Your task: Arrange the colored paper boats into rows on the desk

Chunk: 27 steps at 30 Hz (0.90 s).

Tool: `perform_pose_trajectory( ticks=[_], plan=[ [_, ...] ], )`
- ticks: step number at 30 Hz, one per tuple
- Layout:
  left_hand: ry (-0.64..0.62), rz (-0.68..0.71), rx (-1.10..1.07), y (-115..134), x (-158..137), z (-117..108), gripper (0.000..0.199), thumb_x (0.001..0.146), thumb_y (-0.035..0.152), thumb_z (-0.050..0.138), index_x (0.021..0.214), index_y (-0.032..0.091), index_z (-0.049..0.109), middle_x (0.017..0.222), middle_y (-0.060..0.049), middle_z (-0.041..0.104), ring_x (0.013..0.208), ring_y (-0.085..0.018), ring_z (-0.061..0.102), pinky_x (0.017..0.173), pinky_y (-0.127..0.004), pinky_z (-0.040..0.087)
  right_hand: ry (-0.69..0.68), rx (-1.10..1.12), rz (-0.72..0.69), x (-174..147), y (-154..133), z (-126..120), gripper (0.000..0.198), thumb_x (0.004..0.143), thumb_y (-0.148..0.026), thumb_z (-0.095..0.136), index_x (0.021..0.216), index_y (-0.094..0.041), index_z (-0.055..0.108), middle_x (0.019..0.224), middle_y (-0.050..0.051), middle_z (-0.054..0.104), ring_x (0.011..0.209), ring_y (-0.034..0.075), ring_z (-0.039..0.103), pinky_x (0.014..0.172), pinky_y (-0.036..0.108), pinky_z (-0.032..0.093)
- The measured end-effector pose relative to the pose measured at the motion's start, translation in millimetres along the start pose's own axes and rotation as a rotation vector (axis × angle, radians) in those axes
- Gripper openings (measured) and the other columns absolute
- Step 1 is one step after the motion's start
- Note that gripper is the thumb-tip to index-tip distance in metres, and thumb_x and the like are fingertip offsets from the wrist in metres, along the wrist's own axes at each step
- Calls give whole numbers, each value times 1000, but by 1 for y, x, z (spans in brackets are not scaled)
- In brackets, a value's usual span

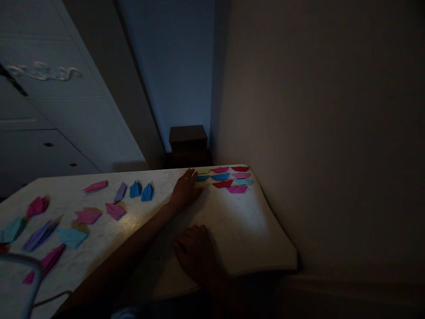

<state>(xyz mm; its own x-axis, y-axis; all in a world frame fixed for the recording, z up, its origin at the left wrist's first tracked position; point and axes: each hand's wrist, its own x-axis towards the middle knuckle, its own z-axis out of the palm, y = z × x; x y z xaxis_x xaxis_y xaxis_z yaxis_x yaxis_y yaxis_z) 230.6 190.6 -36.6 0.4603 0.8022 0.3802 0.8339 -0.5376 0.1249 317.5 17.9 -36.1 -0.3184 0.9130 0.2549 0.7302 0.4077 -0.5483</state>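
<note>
My left hand (186, 190) lies on the white tabletop with fingers stretched out and a ring on one finger. Its fingertips are at the left end of several rows of flat, boat-shaped folded papers, beside a green folded paper (203, 171) and a blue folded paper (221, 177). In the same group are a red folded paper (222, 184) and a pink folded paper (237, 189). Nearer the front edge, my right hand (195, 250) rests on the table with its fingers curled in; nothing shows in it, though it is in dim light.
More folded papers lie scattered on the left, among them a blue one (147, 192), a pink one (89, 216) and a purple one (41, 235). A curved metal tube (37, 270) stands at the lower left. A wall (318, 133) borders the table's right side; a brown box (188, 135) is beyond.
</note>
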Motion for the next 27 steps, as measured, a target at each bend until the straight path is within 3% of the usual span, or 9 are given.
perform_pose_trajectory(
  ticks=[3,6,12,21,27],
  plan=[
    [-75,46,37,-3,3,13,66,92,44,50,145,7,36,153,-21,34,145,-31,23,117,-46,26,-7,5,13,0,0,-1,15,91,-27,58,81,-23,68,83,0,70,85,18,58,81,35,32],
    [-124,59,46,3,7,24,62,96,45,43,146,9,37,154,-20,34,146,-30,21,118,-47,22,-5,-1,10,0,0,-1,14,91,-26,59,80,-22,66,84,0,70,85,18,57,81,34,32],
    [-154,34,41,7,9,31,63,96,50,40,147,14,35,154,-19,34,146,-31,21,116,-52,24,-12,-5,3,0,0,1,15,92,-25,56,81,-22,67,84,0,70,86,17,57,80,34,31],
    [-255,19,32,12,14,26,68,96,54,37,148,11,33,155,-21,28,146,-33,19,116,-55,19,-15,5,2,0,0,-1,13,91,-24,59,82,-22,68,82,0,69,86,16,57,80,34,32],
    [-240,8,28,12,15,27,70,95,57,36,149,13,32,156,-20,28,146,-33,20,115,-55,22,-14,-5,-4,-1,1,0,14,92,-26,57,82,-23,67,83,0,70,85,17,57,79,34,33]
  ],
)
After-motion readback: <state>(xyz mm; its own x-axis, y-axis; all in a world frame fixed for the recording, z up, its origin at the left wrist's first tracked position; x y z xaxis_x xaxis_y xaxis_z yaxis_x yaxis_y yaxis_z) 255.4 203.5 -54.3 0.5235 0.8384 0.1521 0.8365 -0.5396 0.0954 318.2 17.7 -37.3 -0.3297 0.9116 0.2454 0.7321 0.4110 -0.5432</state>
